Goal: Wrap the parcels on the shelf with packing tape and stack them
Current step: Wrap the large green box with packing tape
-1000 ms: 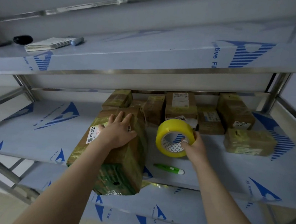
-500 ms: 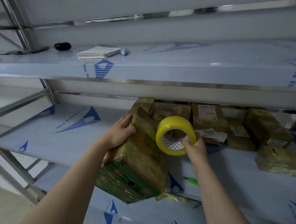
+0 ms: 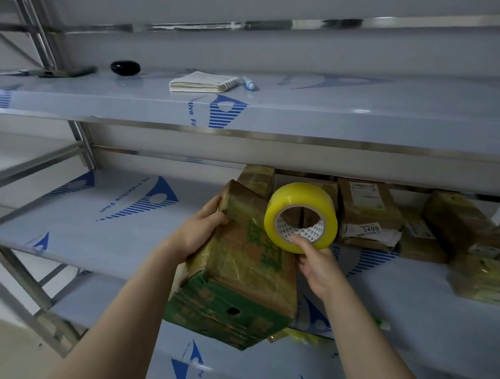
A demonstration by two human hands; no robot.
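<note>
1. A metal rack fills the view. Its shelves are covered in pale protective film with blue print. The upper shelf point(image 3: 364, 120) runs across at the top, the middle shelf point(image 3: 117, 228) is below it, and a lower shelf point(image 3: 261, 371) shows near the bottom edge.
2. The large parcel point(image 3: 237, 276) is a cardboard box wrapped in glossy yellowish tape. It sits tilted at the front of the middle shelf, and its green printed end hangs out past the shelf edge.
3. A cluster of smaller wrapped parcels point(image 3: 463, 223) stands at the back right of the middle shelf. One labelled parcel point(image 3: 367, 214) carries a slip reading 3408. Another parcel point(image 3: 483, 279) lies apart, nearer the front on the far right.
4. The hands are both clamped on something:
   - The left hand point(image 3: 199, 233) grips the large parcel's upper left edge, with its fingers curled over the far side.
   - The right hand point(image 3: 317, 266) pinches the tape roll from below, with its thumb inside the core.
5. The tape roll point(image 3: 307, 194) is yellow and stands upright with its opening facing the camera. It is at the large parcel's upper right side. I cannot tell whether it touches the box.
6. A spiral notebook point(image 3: 204, 82) lies flat on the upper shelf.
7. A flat dark tool point(image 3: 65, 72) lies at the upper shelf's left end.
8. A black rounded object point(image 3: 125, 67) rests between that tool and the notebook.
9. A crumpled yellow tape scrap point(image 3: 295, 335) shows under the large parcel's near corner.
10. A pen point(image 3: 249, 84) lies just beside the notebook's right edge.
11. A small green item point(image 3: 382, 323) is mostly hidden by the right forearm.
</note>
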